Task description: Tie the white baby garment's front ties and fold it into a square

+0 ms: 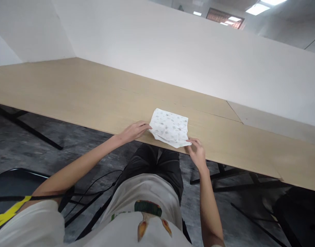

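A small white cloth item [170, 126] with a sparse dark print lies on the wooden table near its front edge. It looks like a folded garment or cloth; its exact kind is not clear. The near edge is lifted and slightly creased. My left hand [135, 131] is closed at the left edge, with fingertips pinching the fabric there. At the near right corner, my right hand [197, 151] pinches the cloth between thumb and fingers, raising that corner a little.
The long light-wood table [95, 92] runs across the view, backed by a white partition [172, 51]. Black chairs stand at the lower left [15, 185] and lower right [296, 212]. A black cable [95, 181] hangs at my left side, below the table edge.
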A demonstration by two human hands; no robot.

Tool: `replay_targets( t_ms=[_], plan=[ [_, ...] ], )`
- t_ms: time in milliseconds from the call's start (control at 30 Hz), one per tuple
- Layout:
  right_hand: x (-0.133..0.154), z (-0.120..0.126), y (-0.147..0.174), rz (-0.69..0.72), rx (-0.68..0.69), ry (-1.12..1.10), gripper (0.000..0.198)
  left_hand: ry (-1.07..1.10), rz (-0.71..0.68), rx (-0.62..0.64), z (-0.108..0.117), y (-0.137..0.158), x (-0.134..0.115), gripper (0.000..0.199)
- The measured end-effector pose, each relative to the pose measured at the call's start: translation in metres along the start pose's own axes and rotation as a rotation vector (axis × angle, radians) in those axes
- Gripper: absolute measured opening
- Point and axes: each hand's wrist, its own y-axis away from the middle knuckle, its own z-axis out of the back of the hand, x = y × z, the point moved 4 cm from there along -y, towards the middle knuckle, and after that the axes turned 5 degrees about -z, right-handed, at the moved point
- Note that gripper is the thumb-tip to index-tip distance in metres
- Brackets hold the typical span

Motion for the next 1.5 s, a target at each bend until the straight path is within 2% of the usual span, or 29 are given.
replay_targets(
  t_ms=[133, 200, 267, 367, 500, 567, 633, 733, 833, 1200, 1367, 1500],
  plan=[
    [0.003, 0.016, -0.018, -0.145, -0.108, -0.169, 0.027, -0.041, 0.014, -0.075, 0.034, -0.022, -0.003, 0.032],
    [-0.003, 0.018, -0.042, -0.23, -0.164, -0.265, 0.038, -0.043, 0.027, -0.096, 0.043, -0.04, 0.008, 0.033],
    [-0.015, 0.014, -0.073, -0.306, -0.161, -0.331, 0.048, -0.03, 0.066, -0.113, 0.043, -0.06, 0.028, 0.034],
    [-0.04, -0.003, -0.121, -0.457, -0.094, -0.336, 0.05, 0.029, 0.162, -0.123, 0.027, -0.085, 0.071, 0.038],
    [-0.077, -0.036, -0.156, -0.649, -0.021, -0.231, 0.047, 0.154, 0.305, -0.108, -0.017, -0.099, 0.126, 0.042],
    [-0.09, -0.048, -0.16, -0.67, -0.016, -0.138, 0.044, 0.233, 0.38, -0.117, -0.04, -0.097, 0.143, 0.042],
    [-0.098, -0.055, -0.16, -0.627, -0.034, -0.031, 0.04, 0.318, 0.46, -0.136, -0.06, -0.091, 0.152, 0.041],
    [-0.103, -0.057, -0.159, -0.535, -0.044, 0.089, 0.037, 0.403, 0.556, -0.19, -0.077, -0.081, 0.153, 0.037],
    [-0.104, -0.054, -0.159, -0.504, -0.032, 0.145, 0.034, 0.448, 0.557, -0.233, -0.082, -0.074, 0.148, 0.035],
    [-0.096, -0.05, -0.156, -0.471, -0.069, 0.147, 0.026, 0.464, 0.672, -0.303, -0.081, -0.069, 0.151, 0.039],
    [-0.097, -0.049, -0.154, -0.511, -0.067, 0.149, 0.026, 0.585, 0.744, -0.338, -0.076, -0.068, 0.149, 0.035],
    [-0.097, -0.049, -0.153, -0.538, -0.11, 0.16, 0.025, 0.693, 0.727, -0.362, -0.078, -0.072, 0.143, 0.032]
  ],
)
